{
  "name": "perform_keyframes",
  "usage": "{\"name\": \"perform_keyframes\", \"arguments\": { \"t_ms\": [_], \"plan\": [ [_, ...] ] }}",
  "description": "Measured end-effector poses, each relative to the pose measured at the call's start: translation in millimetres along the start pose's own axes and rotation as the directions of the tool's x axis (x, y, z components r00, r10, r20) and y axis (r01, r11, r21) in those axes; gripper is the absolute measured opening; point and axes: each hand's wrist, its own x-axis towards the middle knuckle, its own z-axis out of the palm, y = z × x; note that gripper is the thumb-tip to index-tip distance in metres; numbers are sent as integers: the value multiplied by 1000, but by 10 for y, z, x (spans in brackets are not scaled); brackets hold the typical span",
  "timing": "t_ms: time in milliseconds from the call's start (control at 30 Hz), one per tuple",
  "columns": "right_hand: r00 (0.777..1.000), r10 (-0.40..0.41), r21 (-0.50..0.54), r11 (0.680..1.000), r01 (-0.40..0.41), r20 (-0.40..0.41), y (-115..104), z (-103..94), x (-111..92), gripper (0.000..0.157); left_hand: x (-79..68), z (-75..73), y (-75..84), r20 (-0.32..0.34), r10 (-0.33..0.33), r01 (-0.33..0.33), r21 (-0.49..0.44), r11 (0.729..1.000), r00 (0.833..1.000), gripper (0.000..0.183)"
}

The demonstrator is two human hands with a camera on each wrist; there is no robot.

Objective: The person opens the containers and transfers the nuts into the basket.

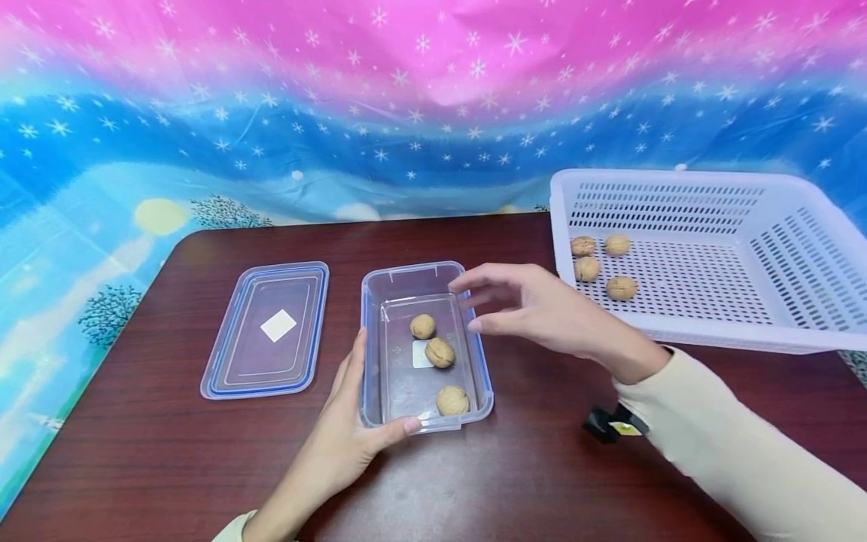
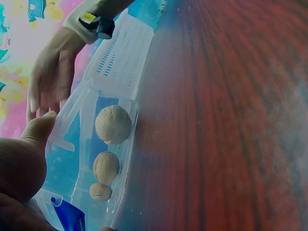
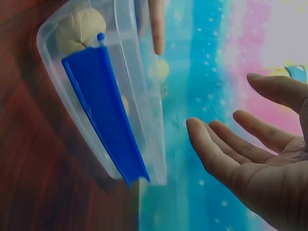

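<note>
Here left hand [image 1: 344, 433] grips box [image 1: 416, 280] at near corner, right hand [image 1: 524, 305] loose-fingered, empty beside it; steady hold, low release should stop walnuts [image 1: 440, 352] rolling.

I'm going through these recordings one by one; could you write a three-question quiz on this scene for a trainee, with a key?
1. Count: how many walnuts lie in the clear container, and how many can be seen in the white basket?
2. Multiple choice: what does the right hand hold? A. a walnut B. the white basket C. nothing
3. True or false: the lid is fastened on the clear container.

Key
1. Three in the clear container; four in the white basket.
2. C; the right wrist view shows its palm and fingers bare.
3. False; the lid lies on the table, apart from the clear container.
</note>
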Motion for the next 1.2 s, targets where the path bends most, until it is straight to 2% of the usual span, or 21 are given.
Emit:
{"name": "perform_keyframes", "arguments": {
  "t_ms": [200, 433, 567, 967, 1200],
  "plan": [
    [1000, 15, -16, 1000, -15, 8, 6, 214, 201, 43, -2, -7, 11, -2, 17, -17, 4, 1000, 1000, 131],
    [999, 35, 34, 999, -36, 36, 27, 401, 405, 43, 8, -4, 14, -5, 38, -38, 11, 999, 999, 130],
    [999, 38, 25, 999, -39, 29, 62, 482, 507, 45, 14, 0, 3, -5, 39, -39, 9, 999, 999, 129],
    [995, 91, -93, 992, -87, 41, 101, 601, 699, 45, 10, 4, 2, -4, 40, -40, 6, 999, 999, 129],
    [988, 124, -96, 989, -115, 90, 130, 642, 787, 48, 0, -8, 20, 0, 52, -52, 11, 999, 999, 129]
  ]
}}
